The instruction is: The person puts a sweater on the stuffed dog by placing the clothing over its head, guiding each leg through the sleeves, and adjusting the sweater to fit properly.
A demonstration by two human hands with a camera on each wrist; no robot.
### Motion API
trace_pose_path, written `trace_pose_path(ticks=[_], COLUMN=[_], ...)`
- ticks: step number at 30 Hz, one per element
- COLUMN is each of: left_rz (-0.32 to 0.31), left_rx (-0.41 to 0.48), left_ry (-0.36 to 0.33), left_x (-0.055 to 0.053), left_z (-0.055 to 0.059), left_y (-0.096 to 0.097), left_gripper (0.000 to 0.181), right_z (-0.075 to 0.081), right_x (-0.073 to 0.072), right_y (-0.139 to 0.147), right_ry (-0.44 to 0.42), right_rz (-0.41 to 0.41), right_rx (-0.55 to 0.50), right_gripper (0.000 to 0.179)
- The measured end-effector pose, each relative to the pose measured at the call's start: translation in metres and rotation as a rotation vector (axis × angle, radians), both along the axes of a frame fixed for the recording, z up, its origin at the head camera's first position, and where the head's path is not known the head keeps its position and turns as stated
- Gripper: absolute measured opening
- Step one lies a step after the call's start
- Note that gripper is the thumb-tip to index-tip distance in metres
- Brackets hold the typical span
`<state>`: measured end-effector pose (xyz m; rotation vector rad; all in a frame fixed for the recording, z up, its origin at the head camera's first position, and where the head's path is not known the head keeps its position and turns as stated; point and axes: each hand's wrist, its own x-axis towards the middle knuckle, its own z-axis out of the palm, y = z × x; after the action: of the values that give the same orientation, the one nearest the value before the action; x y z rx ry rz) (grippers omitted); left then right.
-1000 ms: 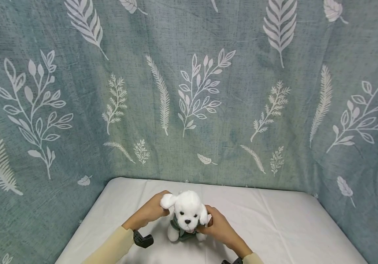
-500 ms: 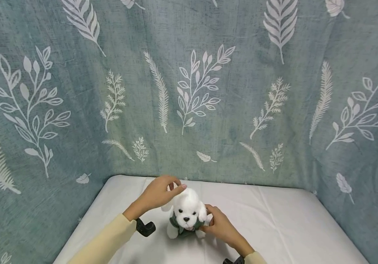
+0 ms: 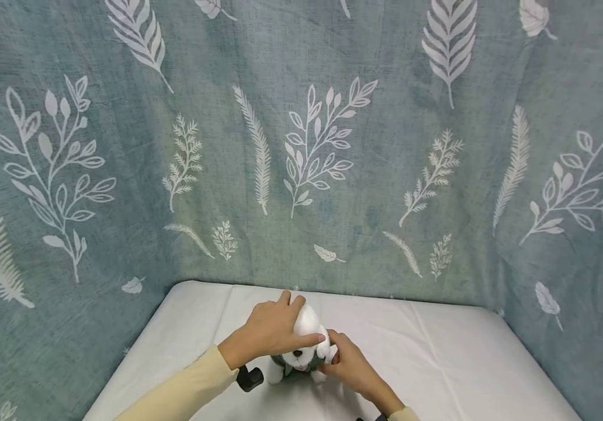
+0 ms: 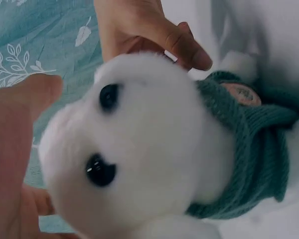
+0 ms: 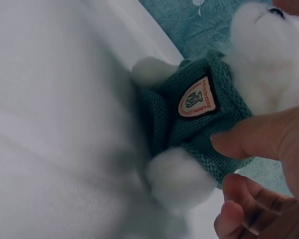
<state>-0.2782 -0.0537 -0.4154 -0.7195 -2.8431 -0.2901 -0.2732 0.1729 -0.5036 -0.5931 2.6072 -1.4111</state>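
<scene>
A white plush dog [image 3: 308,319] with black eyes sits upright on the white-covered table, facing me. It wears a green knitted sweater [image 5: 177,132] bearing an orange shield-shaped patch [image 5: 197,98]. My left hand [image 3: 267,328] lies over the top of the dog's head with loosely spread fingers, its thumb reaching across the forehead and hiding the eyes in the head view. Both glossy eyes show in the left wrist view, beside the left thumb [image 4: 47,89]. At the dog's other side, my right hand [image 3: 353,363] holds its body, thumb on the sweater front and fingers curled at its flank.
White cloth [image 3: 412,345] covers the table around the dog. A blue-green curtain [image 3: 333,245] printed with white leaves hangs along the back and both sides. Each wrist wears a black device, such as the left wrist camera [image 3: 250,379].
My left hand has left the dog's ear, risen, and come down over its head, moving right with the thumb across the forehead. The right hand has stayed at the dog's side.
</scene>
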Motion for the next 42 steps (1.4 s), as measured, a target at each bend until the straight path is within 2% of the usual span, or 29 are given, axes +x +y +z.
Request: trace_pose_path(ticks=[6, 11, 17, 21, 25, 30, 35, 42], left_rz=[-0.005, -0.047, -0.153, -0.224, -0.293, -0.376, -0.389, -0.350], left_rx=[0.052, 0.130, 0.220, 0.221, 0.211, 0.230, 0.261, 0.346], left_ry=[-0.026, -0.034, -0.108, -0.168, -0.198, -0.250, -0.297, -0.413], left_x=[0.000, -0.004, -0.008, -0.013, -0.016, -0.019, -0.020, -0.016], left_z=[-0.014, -0.014, -0.006, 0.000, 0.004, 0.005, 0.002, 0.003], left_y=[0.000, -0.001, -0.011, -0.021, -0.029, -0.036, -0.039, -0.033], left_gripper=[0.086, 0.076, 0.068, 0.059, 0.056, 0.057, 0.060, 0.066], right_z=[-0.002, 0.001, 0.002, 0.002, 0.003, 0.001, -0.001, 0.000], right_x=[0.005, 0.003, 0.003, 0.003, 0.002, 0.002, 0.002, 0.002], right_y=[0.000, 0.001, 0.003, 0.004, 0.003, 0.003, 0.003, 0.004], right_ry=[-0.009, 0.027, 0.030, 0.073, 0.118, 0.095, 0.106, 0.120], right_rz=[0.011, 0.020, 0.015, -0.014, -0.052, -0.082, -0.102, -0.127], right_rx=[-0.026, 0.005, 0.014, 0.001, -0.015, -0.033, -0.048, -0.050], right_gripper=[0.062, 0.063, 0.063, 0.054, 0.048, 0.044, 0.036, 0.033])
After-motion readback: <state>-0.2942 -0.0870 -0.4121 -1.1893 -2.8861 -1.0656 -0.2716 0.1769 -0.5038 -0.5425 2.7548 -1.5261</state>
